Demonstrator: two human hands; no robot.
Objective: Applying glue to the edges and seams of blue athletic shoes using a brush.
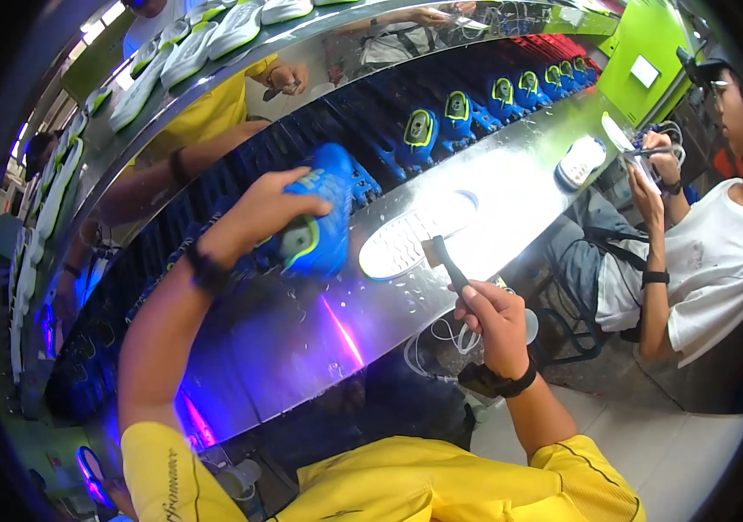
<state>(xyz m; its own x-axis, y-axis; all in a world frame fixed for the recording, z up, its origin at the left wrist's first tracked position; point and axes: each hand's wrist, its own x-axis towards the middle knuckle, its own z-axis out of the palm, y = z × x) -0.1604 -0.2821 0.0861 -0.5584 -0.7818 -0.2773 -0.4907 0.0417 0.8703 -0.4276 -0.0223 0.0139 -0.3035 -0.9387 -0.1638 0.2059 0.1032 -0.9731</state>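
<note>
Blurred by motion, a blue shoe upper [330, 222] with a yellow-green collar is gripped by my left hand [263, 209], fingers over its side. It is above the near edge of a dark rack. My right hand [498, 322] is closed around the dark handle of a small brush [451, 268]. The brush's brownish head reaches over the near side of a white shoe sole [398, 239]; whether they touch I cannot tell. That sole lies on a shiny metal worktable [302, 348], between my two hands, under bright light.
Several blue shoe uppers [457, 113] stand along the dark rack at the back. Another white shoe [580, 163] is farther right. A co-worker [702, 261] in white sits there, holding a white sole. Light soles [189, 52] line an upper shelf. White cables [424, 348] hang below the table edge.
</note>
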